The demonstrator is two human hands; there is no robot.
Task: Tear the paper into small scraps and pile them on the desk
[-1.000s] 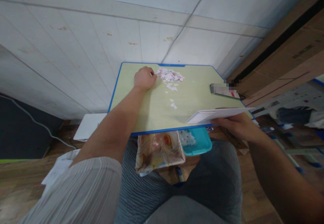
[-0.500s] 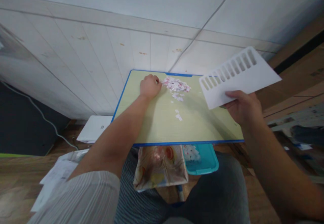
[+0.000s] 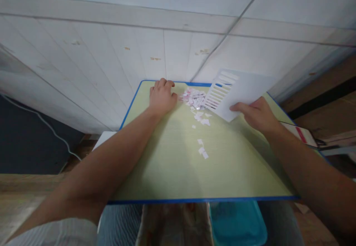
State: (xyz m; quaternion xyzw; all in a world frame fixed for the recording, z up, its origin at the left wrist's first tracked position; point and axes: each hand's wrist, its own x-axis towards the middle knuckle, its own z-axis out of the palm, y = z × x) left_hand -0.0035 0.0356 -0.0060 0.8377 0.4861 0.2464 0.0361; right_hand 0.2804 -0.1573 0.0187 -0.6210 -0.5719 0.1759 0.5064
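A heap of small white and pinkish paper scraps (image 3: 194,97) lies near the far edge of the pale yellow tabletop (image 3: 167,164). Just left of it, my left hand (image 3: 162,97) rests on the table, fingers apart and slightly bent, holding nothing I can see. My right hand (image 3: 257,116) grips a thin white slotted sheet (image 3: 246,88) between thumb and fingers. The sheet is tilted, and its row of slots faces the heap; its lower left edge is at the heap's right side. Whether it touches the scraps I cannot tell.
Loose scraps (image 3: 203,151) lie scattered nearer me. Below the front edge are a turquoise tub (image 3: 239,223) and a patterned cloth-like container (image 3: 175,225). A white panelled wall (image 3: 111,72) rises behind the table. A white-and-red item (image 3: 299,132) sits at the right edge.
My right hand has brought the slotted sheet left and down to the heap and turned it. My left hand's fingers have spread. The view has shifted closer over the table.
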